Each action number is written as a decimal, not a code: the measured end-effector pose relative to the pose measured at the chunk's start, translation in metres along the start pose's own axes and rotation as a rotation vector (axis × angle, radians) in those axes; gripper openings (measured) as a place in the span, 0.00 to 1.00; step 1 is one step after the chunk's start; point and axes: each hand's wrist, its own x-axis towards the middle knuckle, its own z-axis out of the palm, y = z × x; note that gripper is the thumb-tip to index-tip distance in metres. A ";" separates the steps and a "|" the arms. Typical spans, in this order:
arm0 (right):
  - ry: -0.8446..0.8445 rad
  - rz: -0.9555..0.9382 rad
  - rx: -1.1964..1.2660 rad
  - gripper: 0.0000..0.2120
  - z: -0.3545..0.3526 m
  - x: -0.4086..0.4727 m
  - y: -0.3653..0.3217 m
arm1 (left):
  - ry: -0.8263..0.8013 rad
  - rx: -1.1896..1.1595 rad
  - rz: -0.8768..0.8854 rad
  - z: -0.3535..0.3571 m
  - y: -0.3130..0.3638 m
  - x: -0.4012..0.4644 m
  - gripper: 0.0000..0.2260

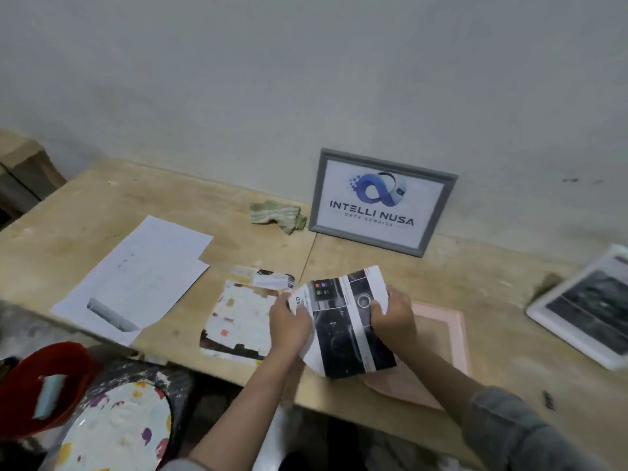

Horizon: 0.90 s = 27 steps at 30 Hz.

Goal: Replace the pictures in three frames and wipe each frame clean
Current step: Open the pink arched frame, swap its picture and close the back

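Lying furthest left are white sheets (136,277), then a colourful print (238,321). Pinching the dark printed picture (346,321) at its left edge is the left hand (289,321); the right hand (394,317) is gripping its right edge, bowing it above the pink frame (455,338). Squeezing harder is likely risking a crease or tear. The cloth (277,215) is waiting beside the grey frame (380,202); a white frame (584,311) is lying far right.

Bare matt plywood table (102,205); thin glossy printed paper sheet (343,321); crumpled green cloth (277,215); grey matt frame (382,202).
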 end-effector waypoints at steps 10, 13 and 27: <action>0.170 0.204 -0.232 0.25 -0.058 -0.044 0.097 | -0.393 0.197 0.310 0.094 0.015 -0.036 0.03; 0.077 0.266 -0.296 0.25 -0.063 -0.046 0.106 | -0.493 0.341 0.332 0.106 0.014 -0.037 0.08; 0.000 0.246 -0.263 0.28 -0.082 -0.059 0.125 | -0.455 0.426 0.331 0.127 0.014 -0.044 0.14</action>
